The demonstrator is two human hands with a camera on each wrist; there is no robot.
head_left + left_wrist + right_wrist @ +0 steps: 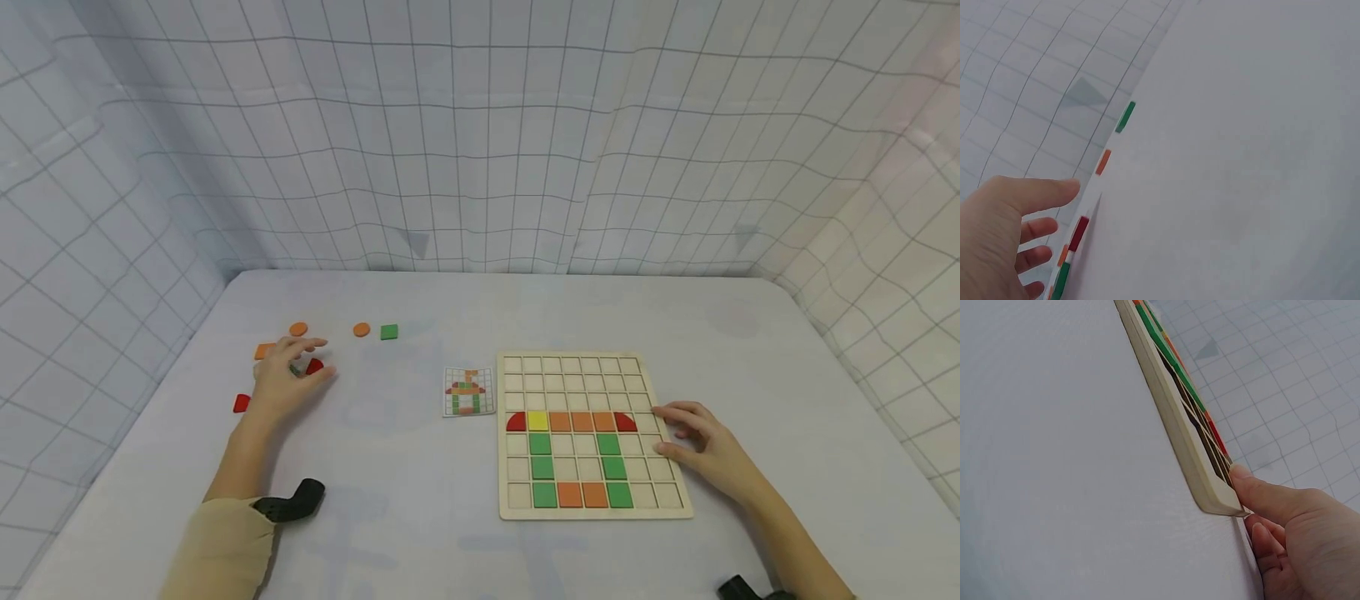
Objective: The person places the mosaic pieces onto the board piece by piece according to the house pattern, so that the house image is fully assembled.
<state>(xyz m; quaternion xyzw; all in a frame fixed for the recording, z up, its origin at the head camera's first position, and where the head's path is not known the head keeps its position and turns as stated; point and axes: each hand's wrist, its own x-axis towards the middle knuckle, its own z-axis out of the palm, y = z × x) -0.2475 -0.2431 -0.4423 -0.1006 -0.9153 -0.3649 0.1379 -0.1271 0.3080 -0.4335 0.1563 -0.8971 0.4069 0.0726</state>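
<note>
By the left hand (285,379), its thumb and fingers apart, lie a red piece (315,366) and a green piece (295,369); a careless pinch could scatter both. Beyond its fingers sits an orange disc (298,329). Well rightward, the right hand (703,443), thumb and forefinger apart, touches the board (596,514), where a nudge might jar the tiles (582,422).

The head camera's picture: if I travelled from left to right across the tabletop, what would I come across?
A red piece, the person's left hand, an orange disc, a green square, a small pattern card, the grid board, then the right hand at the board's right edge.
</note>
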